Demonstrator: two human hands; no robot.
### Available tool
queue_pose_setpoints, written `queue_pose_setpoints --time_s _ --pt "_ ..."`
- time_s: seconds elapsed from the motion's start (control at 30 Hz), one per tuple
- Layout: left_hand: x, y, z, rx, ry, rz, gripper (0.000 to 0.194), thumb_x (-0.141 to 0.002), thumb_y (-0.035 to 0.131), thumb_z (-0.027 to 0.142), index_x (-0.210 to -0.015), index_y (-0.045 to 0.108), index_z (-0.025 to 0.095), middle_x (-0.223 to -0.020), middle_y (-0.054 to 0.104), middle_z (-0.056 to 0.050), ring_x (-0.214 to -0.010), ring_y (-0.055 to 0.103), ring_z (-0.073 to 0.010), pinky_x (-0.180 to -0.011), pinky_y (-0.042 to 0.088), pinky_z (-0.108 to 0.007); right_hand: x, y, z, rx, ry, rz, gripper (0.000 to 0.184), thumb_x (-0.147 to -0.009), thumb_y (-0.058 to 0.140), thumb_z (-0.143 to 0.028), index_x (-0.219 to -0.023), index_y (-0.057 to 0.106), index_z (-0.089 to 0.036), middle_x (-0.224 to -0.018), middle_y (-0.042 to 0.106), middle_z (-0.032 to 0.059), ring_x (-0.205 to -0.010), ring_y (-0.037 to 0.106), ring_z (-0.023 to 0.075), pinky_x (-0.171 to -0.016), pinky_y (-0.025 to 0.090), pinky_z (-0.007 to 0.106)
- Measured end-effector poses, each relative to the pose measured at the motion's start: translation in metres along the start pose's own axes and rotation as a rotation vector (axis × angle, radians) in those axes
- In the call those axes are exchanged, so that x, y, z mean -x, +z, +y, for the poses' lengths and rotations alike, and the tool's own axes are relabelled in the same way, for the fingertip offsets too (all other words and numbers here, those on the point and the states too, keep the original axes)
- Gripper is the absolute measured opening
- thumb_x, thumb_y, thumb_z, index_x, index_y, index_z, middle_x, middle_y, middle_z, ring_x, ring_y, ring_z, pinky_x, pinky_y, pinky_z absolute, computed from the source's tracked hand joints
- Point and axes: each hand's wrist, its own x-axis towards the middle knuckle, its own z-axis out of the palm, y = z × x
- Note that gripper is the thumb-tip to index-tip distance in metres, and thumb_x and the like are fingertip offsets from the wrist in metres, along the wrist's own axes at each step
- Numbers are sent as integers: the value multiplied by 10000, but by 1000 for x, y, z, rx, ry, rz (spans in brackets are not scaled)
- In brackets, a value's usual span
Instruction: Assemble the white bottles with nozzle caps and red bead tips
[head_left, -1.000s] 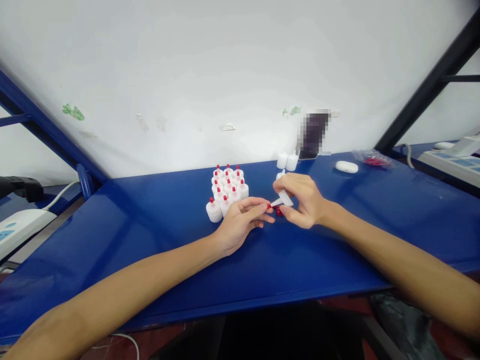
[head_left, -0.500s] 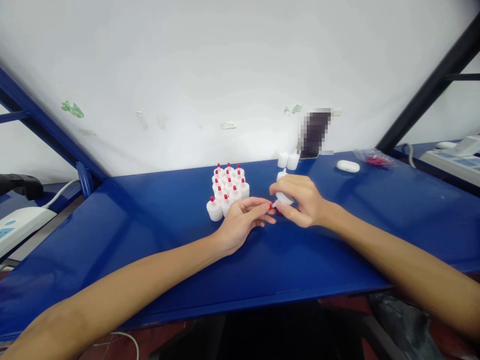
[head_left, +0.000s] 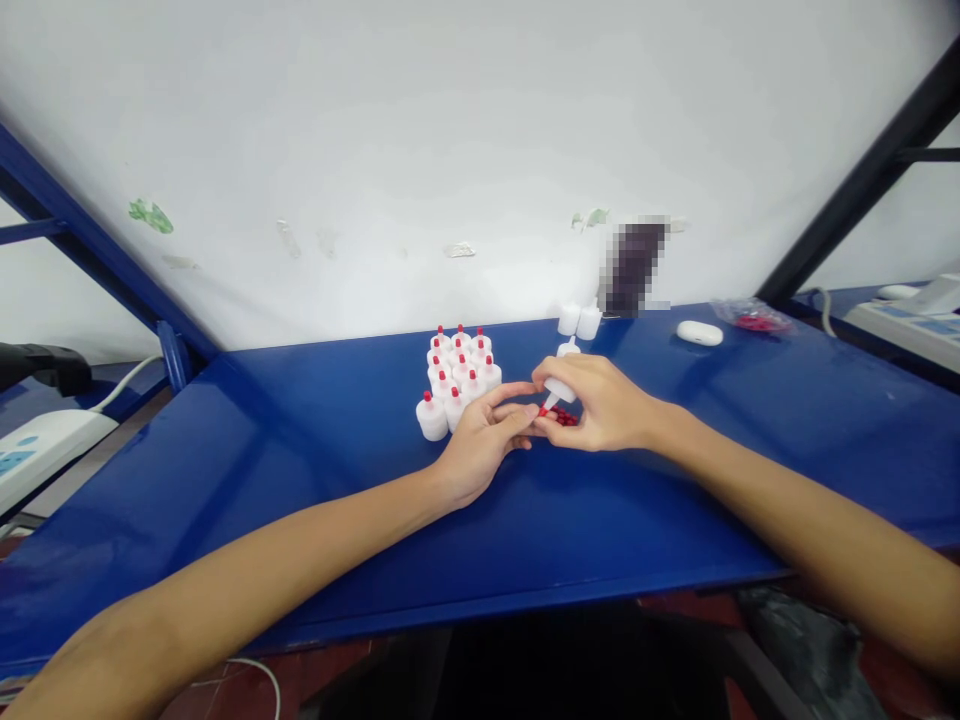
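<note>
Between thumb and fingers, my left hand point(head_left: 487, 440) pinches a small red cap point(head_left: 544, 411). My right hand point(head_left: 600, 400) grips a white dropper bottle point(head_left: 559, 390), tilted so that its nozzle points down and left into the cap; the fingers hide part of it. Several loose red caps point(head_left: 566, 416) lie on the table beneath the right hand. To the left stand several white bottles point(head_left: 433, 417) with red caps on, grouped closely in rows. Behind the right hand is an uncapped white bottle point(head_left: 568, 349), its lower part covered by the hand.
Two more white bottles point(head_left: 589, 322) stand at the back by the wall, near a dark blurred panel point(head_left: 636, 268). A white oval case point(head_left: 700, 333) and a clear bag with red pieces point(head_left: 754, 318) lie at the right on the blue table point(head_left: 360, 560). Power strips point(head_left: 37, 450) flank it.
The bottle in my right hand has tipped further, its nozzle now meeting the red cap in my left fingers. Both hands have drawn closer, and the loose caps show more.
</note>
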Motion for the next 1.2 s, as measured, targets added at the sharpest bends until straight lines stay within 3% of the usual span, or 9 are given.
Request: queue_pose_setpoints --time_s 0.2,0.37,0.6,0.83,1.03,1.2 --pt "1 0 -1 -15 -1 5 467 -763 801 283 -1171 613 156 -776 733 -21 -705 650 -112 -645 433 -219 -2 0 -1 -7 78 -92 265 -746 639 -345 -937 538 -193 -698 616 -5 -599 550 153 -584 361 265" --pt "1 2 0 -62 -15 -14 444 -793 754 313 -1177 590 163 -846 740 -49 -717 671 -138 -628 440 -228 -1 3 -1 -50 65 -75 219 -739 621 -309 -895 522 -192 -621 584 -33 -558 524 135 -568 345 253" --pt "2 4 2 -156 -67 -125 262 -840 641 354 -996 607 146 -757 714 -47 -654 685 -151 -631 450 -236 -1 4 1 -90 152 -84 203 -717 603 -307 -843 490 -196 -628 592 -19 -539 489 122 -528 319 241" --pt "2 2 -1 -206 -20 -157 315 -854 675 429 -926 655 123 -764 689 -47 -672 647 -120 -637 449 -218 -3 2 0 -112 205 -192 233 -681 569 -230 -894 480 -197 -590 561 -51 -505 455 111 -504 280 229" --pt "1 1 -2 -170 -12 -126 289 -879 649 414 -914 620 128 -770 691 -42 -657 650 -110 -619 456 -205 -4 2 -3 -20 159 -147 226 -765 551 -279 -962 509 -176 -676 596 4 -599 519 157 -573 354 257" --pt "3 2 -3 -177 -17 -137 261 -895 612 389 -806 551 151 -684 669 -18 -554 606 -100 -565 465 -214 -3 1 -4 47 18 -101 346 -810 555 -385 -1069 516 -159 -826 635 66 -700 561 205 -662 422 316"
